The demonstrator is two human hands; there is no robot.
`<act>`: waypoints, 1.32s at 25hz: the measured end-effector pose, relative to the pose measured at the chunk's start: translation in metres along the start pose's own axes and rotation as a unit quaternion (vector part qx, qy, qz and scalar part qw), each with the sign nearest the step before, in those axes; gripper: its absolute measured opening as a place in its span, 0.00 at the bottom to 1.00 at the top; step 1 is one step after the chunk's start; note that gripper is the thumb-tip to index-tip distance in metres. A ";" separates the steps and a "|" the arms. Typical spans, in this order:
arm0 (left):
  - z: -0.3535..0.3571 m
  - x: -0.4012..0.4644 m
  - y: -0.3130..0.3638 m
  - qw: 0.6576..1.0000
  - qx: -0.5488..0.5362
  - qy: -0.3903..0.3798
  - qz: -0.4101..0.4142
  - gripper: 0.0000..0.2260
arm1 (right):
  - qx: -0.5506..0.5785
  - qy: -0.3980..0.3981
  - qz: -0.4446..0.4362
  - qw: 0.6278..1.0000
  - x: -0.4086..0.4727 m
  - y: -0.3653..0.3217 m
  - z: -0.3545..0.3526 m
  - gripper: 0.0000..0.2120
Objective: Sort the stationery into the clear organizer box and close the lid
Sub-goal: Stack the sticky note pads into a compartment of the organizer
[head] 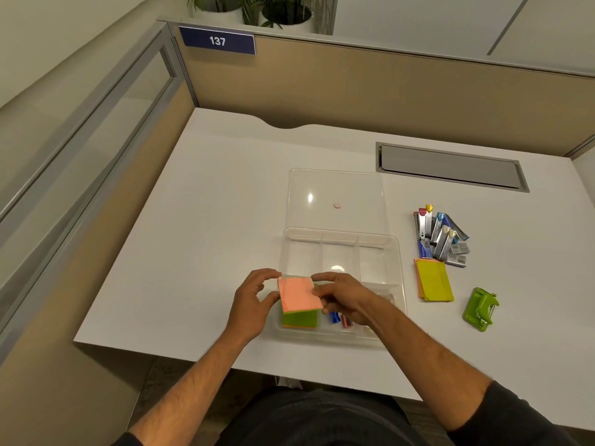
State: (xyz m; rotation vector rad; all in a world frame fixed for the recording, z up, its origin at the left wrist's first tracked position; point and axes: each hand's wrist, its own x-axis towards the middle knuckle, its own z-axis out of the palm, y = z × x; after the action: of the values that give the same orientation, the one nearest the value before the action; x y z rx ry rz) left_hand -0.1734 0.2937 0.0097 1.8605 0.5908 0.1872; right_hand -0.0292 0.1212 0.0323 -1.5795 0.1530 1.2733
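The right hand (343, 299) holds a pad of sticky notes (299, 294) with a pink top sheet, thumb and curled fingers pinching its right edge; the pad sits tilted above the near-left compartment of the clear organizer box (399, 252). The left hand (254, 299) is at the pad's left side, fingers loosely spread and bent, thumb tip touching or just beside the pad's left edge; whether it bears any weight cannot be told. Beneath the held pad lies a green and orange stack of notes (301, 318) inside that same compartment; just to its right, in the box, a small blue item (335, 317) and a pinkish item (347, 321) show partly under the right hand; what they are cannot be told. The far compartments of the box show only the white desk (193, 220) through them. The lid (335, 194) lies open and flat beyond the box, joined along its far edge; a small pink round sticker (337, 206) sits on it. To the right of the box, on the desk: a heap of staplers and staple boxes (441, 236); nearer, a yellow-topped pad of notes (433, 281); nearer still and further right, a green hole punch (481, 309), well apart from both hands.
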 end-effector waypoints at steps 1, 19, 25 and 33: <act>0.001 -0.001 -0.002 1.000 0.020 -0.012 -0.015 0.18 | -0.026 0.016 -0.012 0.999 -0.001 0.001 0.000 0.20; 0.017 -0.005 -0.027 0.958 0.251 -0.140 -0.010 0.30 | -0.346 0.170 -0.151 0.910 0.025 0.033 0.015 0.22; 0.058 0.008 0.015 0.965 0.228 -0.126 0.037 0.27 | -0.281 0.184 -0.187 0.923 0.001 0.018 -0.037 0.15; 0.167 0.021 0.074 0.965 0.184 -0.168 0.083 0.25 | -0.287 0.242 -0.216 0.901 -0.032 0.023 -0.161 0.17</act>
State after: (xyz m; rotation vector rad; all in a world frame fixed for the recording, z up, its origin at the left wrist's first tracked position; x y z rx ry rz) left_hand -0.0650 0.1451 0.0127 2.2409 0.2413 -0.1393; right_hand 0.0451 -0.0268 0.0233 -2.2651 -0.2816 0.5728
